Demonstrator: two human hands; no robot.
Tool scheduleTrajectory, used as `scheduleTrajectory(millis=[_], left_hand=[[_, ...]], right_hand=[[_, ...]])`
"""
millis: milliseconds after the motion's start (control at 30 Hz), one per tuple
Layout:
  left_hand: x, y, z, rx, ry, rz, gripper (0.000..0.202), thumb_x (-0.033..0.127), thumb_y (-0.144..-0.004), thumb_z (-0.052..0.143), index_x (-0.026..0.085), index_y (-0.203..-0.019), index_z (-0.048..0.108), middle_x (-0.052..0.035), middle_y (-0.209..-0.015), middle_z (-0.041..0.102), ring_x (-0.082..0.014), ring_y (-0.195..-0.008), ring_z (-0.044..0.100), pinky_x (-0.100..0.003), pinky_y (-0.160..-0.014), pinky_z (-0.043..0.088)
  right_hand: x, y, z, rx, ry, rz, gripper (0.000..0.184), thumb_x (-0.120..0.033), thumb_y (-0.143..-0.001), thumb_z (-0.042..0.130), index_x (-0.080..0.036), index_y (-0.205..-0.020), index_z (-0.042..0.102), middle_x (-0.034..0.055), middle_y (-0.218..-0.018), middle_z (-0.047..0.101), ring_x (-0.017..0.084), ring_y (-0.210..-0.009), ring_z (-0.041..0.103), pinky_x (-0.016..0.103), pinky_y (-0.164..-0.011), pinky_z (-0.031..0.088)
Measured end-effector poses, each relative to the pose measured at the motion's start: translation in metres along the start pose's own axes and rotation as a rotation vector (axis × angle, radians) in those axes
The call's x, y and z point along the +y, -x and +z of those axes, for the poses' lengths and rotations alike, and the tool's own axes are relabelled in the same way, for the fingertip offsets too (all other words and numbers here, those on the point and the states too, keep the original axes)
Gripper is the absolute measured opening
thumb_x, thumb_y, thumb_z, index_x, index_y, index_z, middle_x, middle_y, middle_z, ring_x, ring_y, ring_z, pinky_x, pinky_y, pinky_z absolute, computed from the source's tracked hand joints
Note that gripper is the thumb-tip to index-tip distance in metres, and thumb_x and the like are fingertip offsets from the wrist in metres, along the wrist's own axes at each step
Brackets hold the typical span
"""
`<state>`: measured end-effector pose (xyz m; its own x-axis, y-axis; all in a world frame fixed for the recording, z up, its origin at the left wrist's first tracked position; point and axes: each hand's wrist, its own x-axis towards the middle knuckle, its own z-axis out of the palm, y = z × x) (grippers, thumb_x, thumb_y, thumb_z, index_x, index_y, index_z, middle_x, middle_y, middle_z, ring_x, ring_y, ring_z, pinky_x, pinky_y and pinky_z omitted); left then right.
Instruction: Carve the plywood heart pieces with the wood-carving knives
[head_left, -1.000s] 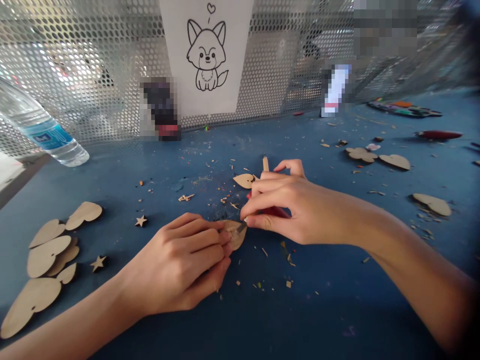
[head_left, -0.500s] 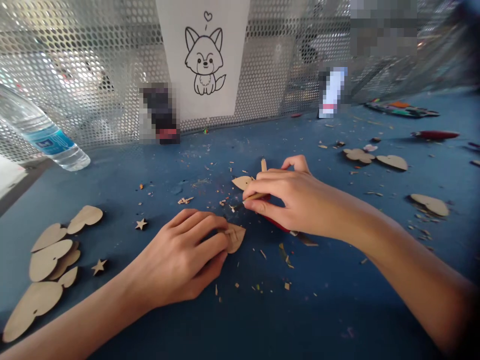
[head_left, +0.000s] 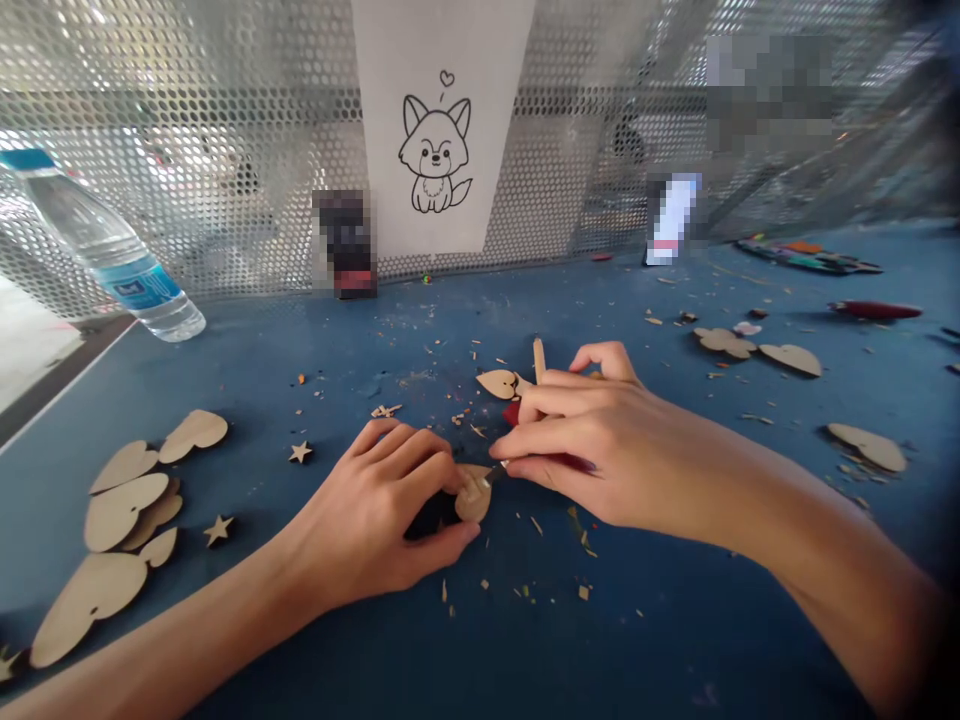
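My left hand [head_left: 390, 510] pins a small wooden heart [head_left: 474, 497] to the blue table, its fingers curled over the left side and its thumb at the lower edge. Marks or cuts show on the heart's face. My right hand [head_left: 592, 435] is closed around a thin craft knife [head_left: 496, 472], whose tip reaches the heart's right edge; most of the knife is hidden by the fingers. Red shows under the right palm and beside the knuckles. A small wooden heart [head_left: 496, 384] and a wooden stick [head_left: 538, 358] are just beyond the right hand.
Wooden hearts [head_left: 124, 510] and small stars [head_left: 217, 530] lie at left. More wooden cutouts [head_left: 791, 359] and a dark red tool [head_left: 874, 310] are at right. A water bottle [head_left: 150, 290] leans against the mesh behind. Wood shavings dot the table.
My right hand has come toward me, and a knife tip now meets the heart. The light stick between its fingers no longer shows there. The left thumb has shifted; the view has tilted up.
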<state>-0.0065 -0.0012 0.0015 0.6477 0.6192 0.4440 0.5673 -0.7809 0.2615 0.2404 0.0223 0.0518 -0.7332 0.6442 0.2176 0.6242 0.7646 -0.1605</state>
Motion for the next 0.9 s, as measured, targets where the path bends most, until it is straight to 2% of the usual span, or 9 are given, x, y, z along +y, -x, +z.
scheduleTrajectory(millis=[233,467,567,700,767,900], left_hand=[[-0.002,0.002,0.003,0.008,0.048,-0.017,0.017,0.033,-0.087,0.07,0.02,-0.094,0.061,-0.0017,-0.105,0.067,-0.0193,-0.096,0.062,-0.037,-0.095,0.041],[-0.003,0.004,0.003,0.05,0.07,-0.017,0.016,0.032,-0.085,0.071,0.02,-0.09,0.062,-0.0015,-0.1,0.069,-0.0193,-0.091,0.063,-0.038,-0.092,0.042],[-0.005,0.002,0.003,0.067,0.078,-0.015,0.015,0.03,-0.083,0.07,0.02,-0.088,0.061,-0.0016,-0.099,0.069,-0.0196,-0.091,0.064,-0.038,-0.092,0.042],[-0.006,0.001,0.001,0.023,0.145,-0.041,0.014,0.026,-0.081,0.067,0.02,-0.09,0.059,-0.0009,-0.098,0.07,-0.0191,-0.093,0.066,-0.039,-0.099,0.039],[-0.005,0.002,-0.001,0.0,0.192,-0.084,0.019,0.024,-0.079,0.067,0.021,-0.095,0.058,-0.0008,-0.099,0.07,-0.0186,-0.093,0.066,-0.041,-0.104,0.035],[-0.004,0.003,-0.003,-0.034,0.207,-0.181,0.036,0.03,-0.079,0.069,0.021,-0.111,0.057,-0.0031,-0.108,0.069,-0.0225,-0.102,0.065,-0.047,-0.106,0.03]], right_hand=[[-0.009,0.0,0.004,0.058,0.08,-0.049,0.02,-0.017,-0.092,0.066,-0.026,-0.076,0.073,-0.002,-0.072,0.062,0.018,-0.083,0.056,0.04,-0.088,0.022],[-0.021,-0.009,-0.003,0.028,0.279,-0.112,0.022,-0.006,-0.083,0.065,-0.024,-0.073,0.069,-0.0013,-0.065,0.057,0.018,-0.069,0.053,0.039,-0.08,0.027],[-0.028,-0.018,-0.01,-0.082,0.412,-0.19,0.021,-0.003,-0.076,0.066,-0.022,-0.068,0.066,-0.0006,-0.062,0.058,0.019,-0.06,0.054,0.038,-0.073,0.029],[-0.036,-0.032,-0.02,-0.362,0.515,-0.326,0.023,0.001,-0.069,0.068,-0.022,-0.069,0.063,-0.0014,-0.06,0.059,0.018,-0.05,0.053,0.034,-0.057,0.025],[-0.036,-0.039,-0.023,-0.47,0.524,-0.369,0.023,0.0,-0.068,0.07,-0.022,-0.071,0.063,-0.0024,-0.059,0.06,0.017,-0.046,0.052,0.033,-0.053,0.02],[-0.038,-0.056,-0.03,-0.575,0.469,-0.384,0.026,0.0,-0.065,0.071,-0.022,-0.075,0.065,-0.004,-0.052,0.058,0.016,-0.044,0.052,0.032,-0.054,0.019]])
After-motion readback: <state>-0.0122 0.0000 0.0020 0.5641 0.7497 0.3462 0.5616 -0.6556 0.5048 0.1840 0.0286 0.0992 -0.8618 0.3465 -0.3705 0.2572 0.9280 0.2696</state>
